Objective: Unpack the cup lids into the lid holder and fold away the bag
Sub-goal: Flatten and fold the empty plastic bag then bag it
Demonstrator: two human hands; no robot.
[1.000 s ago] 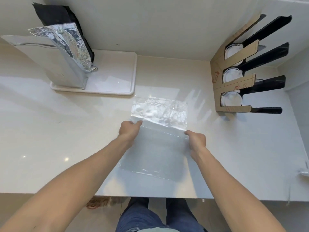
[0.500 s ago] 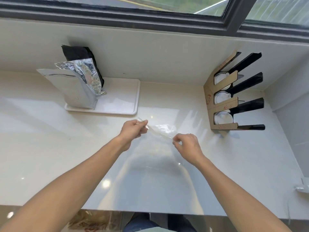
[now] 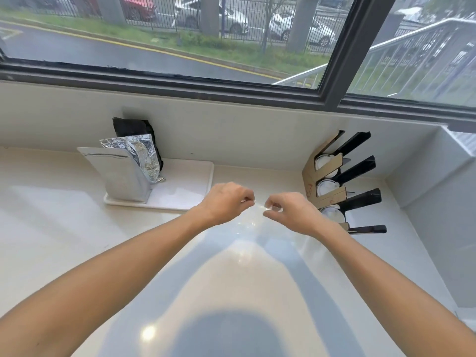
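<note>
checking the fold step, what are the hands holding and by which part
Both the left hand and right hand pinch the clear bag at its top edge, lifted off the counter.

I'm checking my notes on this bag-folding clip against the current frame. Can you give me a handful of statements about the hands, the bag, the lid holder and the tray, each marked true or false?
1. Both hands pinch the clear plastic bag up off the counter. True: the left hand and right hand hold its top edge between them.
2. The lid holder is empty. False: white lids show in its slots.
3. The lid holder stands to the person's right, near the wall corner. True.
4. The foil pouches lie flat on the counter. False: they stand upright on the white tray.
5. The right hand rests on the tray. False: it is clear of the tray, closer to the lid holder.
</note>
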